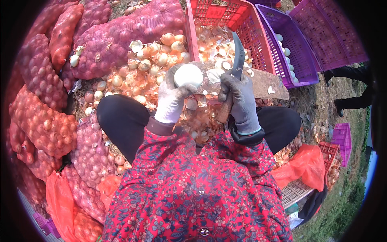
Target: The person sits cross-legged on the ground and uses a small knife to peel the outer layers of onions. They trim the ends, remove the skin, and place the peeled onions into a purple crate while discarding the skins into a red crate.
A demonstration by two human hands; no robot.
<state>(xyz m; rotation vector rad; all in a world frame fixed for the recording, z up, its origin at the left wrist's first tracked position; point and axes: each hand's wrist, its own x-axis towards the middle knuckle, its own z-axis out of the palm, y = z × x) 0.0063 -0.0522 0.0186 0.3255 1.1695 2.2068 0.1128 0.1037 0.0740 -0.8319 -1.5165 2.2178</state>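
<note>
A peeled white onion (pixel 188 75) sits in my gloved left hand (pixel 173 96), thumb and fingers around its sides. My right hand (pixel 239 93), also gloved, grips a sickle-shaped knife (pixel 238 54) by its wooden handle, the curved blade pointing up and away from me. Both hands are over a wooden board (pixel 266 83) that lies across the near end of a red plastic crate (pixel 266 45). Scraps of white onion skin (pixel 214 75) lie on the board between my hands. Loose unpeeled onions (pixel 161 57) are heaped beyond my left hand.
Dry onion skins (pixel 211 39) fill part of the red crate. A purple crate (pixel 305 54) to the right holds several peeled onions (pixel 287 52). Full mesh sacks of onions (pixel 45 121) crowd the left side. A person's legs (pixel 347 87) show at far right.
</note>
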